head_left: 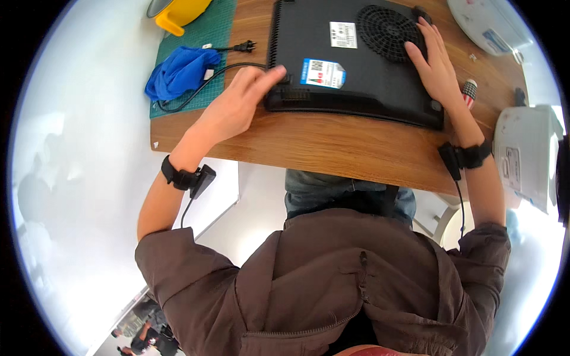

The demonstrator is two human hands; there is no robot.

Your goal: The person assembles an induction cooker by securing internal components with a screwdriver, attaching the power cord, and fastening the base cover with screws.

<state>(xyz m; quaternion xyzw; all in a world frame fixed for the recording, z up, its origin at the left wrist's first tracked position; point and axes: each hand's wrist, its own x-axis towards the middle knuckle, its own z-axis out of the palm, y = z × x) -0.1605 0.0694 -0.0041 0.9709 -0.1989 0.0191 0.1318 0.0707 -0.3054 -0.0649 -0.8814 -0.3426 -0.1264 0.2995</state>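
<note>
A black induction cooktop lies upside down on the wooden table, its round fan grille and two stickers facing up. My left hand is closed at its left edge, thumb on the underside near a corner foot; the other fingers are bent and partly hidden. At the right edge, my right hand has its thumb on the underside beside the grille and its fingers along the side. A black power cord runs from the cooktop's left side, past my left hand, toward a blue cloth.
A green cutting mat at the left bears the cloth, a two-pin plug and a yellow pot. Right of the cooktop lies a small red-striped object. White plastic containers stand at the right.
</note>
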